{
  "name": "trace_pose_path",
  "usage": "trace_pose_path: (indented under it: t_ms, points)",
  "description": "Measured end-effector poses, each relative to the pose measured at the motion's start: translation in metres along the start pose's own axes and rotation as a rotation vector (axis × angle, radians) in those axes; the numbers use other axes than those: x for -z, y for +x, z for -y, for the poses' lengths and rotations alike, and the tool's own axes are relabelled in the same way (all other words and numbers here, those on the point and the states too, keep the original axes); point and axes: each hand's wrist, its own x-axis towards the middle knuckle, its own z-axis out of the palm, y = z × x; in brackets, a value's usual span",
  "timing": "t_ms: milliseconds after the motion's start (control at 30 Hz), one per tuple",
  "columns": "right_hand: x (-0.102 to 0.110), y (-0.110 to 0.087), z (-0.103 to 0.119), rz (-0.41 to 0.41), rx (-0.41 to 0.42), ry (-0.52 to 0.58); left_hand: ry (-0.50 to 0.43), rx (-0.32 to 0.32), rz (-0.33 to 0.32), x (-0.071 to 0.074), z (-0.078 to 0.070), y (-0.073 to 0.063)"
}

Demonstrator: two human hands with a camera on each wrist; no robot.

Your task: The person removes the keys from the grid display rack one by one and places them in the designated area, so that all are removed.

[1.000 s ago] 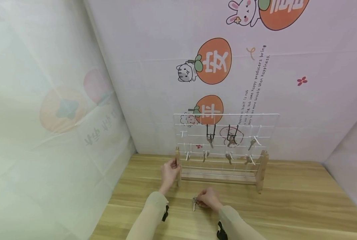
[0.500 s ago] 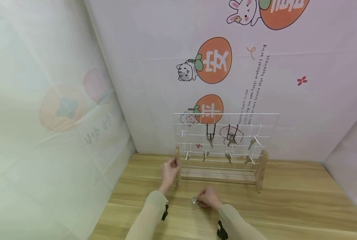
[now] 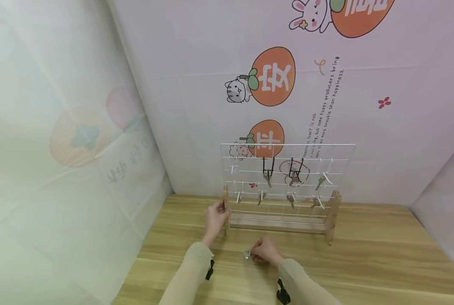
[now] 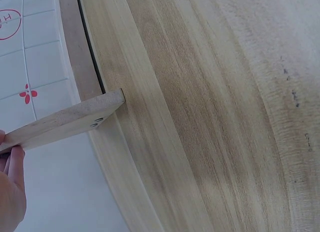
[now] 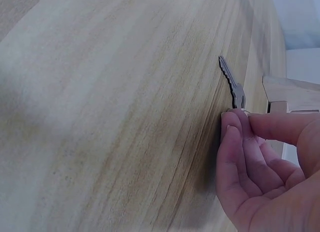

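In the head view my left hand (image 3: pixel 214 218) grips the left wooden post (image 3: pixel 228 226) of a white wire-grid rack (image 3: pixel 278 227). The left wrist view has the same post (image 4: pixel 75 118), with fingers curled at its edge. Low over the table, in front of the rack, my right hand (image 3: pixel 266 250) pinches a small ring that carries a silver key (image 3: pixel 247 256). Its toothed blade stands out beyond the fingertips in the right wrist view, where the key (image 5: pixel 232 84) is sharpest. Thumb and fingers hide most of the ring.
Several keys hang from the rack's hooks, among them a key (image 3: pixel 320 182) at the upper right. An upper-left white hook (image 3: pixel 232 170) bears no key. The rack stands on a wood-grain table (image 3: pixel 379 254), near a printed back curtain (image 3: pixel 196 127).
The key at my right fingertips has turned slightly and looks paler and shorter in the head view. My left hand stays on the post, and both arms hold nearly still.
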Motion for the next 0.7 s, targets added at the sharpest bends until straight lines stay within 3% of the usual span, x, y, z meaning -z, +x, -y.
trace_pose_path:
  t_ms: [700]
  points:
    - [0.0019,0.0016,0.0006,-0.017,0.016,-0.014,-0.009,0.015,0.011,0.0000,0.0017,0.0007]
